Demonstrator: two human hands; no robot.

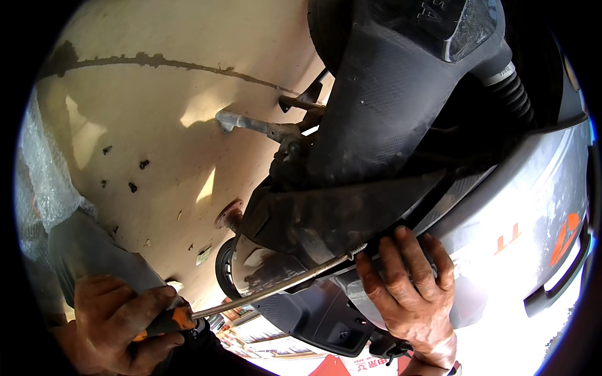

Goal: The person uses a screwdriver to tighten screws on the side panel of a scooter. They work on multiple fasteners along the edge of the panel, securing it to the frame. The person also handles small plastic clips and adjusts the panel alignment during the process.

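My left hand [122, 323] is closed around the orange-and-black handle of a long screwdriver [269, 290], whose shaft slants up to the right. At the shaft's tip is a small screw [357, 250], close to the edge of the dark plastic panel [345, 216]. Whether the screw is seated in a hole I cannot tell. My right hand [411, 285] lies over the edge of the silver body panel [489, 219] of what looks like a scooter, its fingers spread and bent at the panel's upper edge. The screw's tip is just left of those fingers.
A large black housing [389, 100] rises above the dark panel, with a ribbed black hose [511, 94] at its right. A metal bar [251, 123] juts left over the floor. Several dark screws [144, 164] lie on the tan floor, and bubble wrap [50, 169] stands at far left.
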